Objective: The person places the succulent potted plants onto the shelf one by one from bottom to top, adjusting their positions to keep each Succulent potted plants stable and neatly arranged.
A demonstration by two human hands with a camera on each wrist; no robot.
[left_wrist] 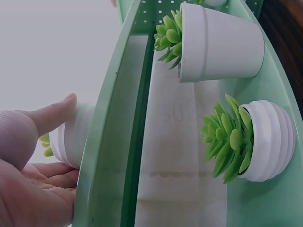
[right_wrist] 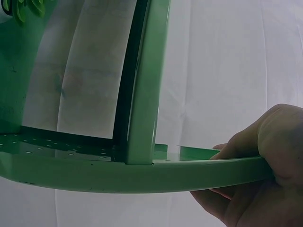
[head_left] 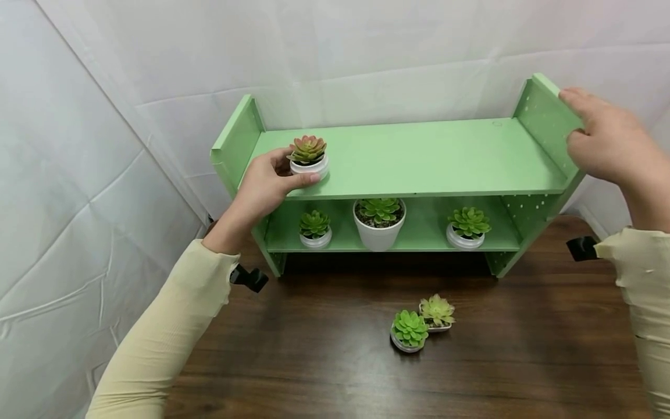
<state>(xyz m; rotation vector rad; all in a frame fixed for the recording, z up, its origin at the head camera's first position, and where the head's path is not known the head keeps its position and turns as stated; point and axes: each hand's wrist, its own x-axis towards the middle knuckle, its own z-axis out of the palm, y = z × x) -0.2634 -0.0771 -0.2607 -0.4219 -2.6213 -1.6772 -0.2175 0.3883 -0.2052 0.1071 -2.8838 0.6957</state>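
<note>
Shelf unit (head_left: 419,157) stood at the back edge of the table (head_left: 523,361), against the backdrop sheet (head_left: 104,145). On its top board, near the left end and front edge, one small potted succulent (head_left: 309,157), left hand (head_left: 264,186) around it. Right hand (head_left: 607,139) gripped the right side panel (head_left: 544,116) at its top. On the lower board: small pot (head_left: 314,228) left, larger pot (head_left: 379,223) centre, small pot (head_left: 467,228) right. On the table before the shelf, right of centre, two small pots touching, one (head_left: 409,331) nearer the front edge, the other (head_left: 437,313) behind and right.

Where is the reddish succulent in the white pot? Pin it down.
In the head view, the reddish succulent stands at the left end of the green shelf's top board, held by the left hand, above the small green succulent on the lower board.
</note>
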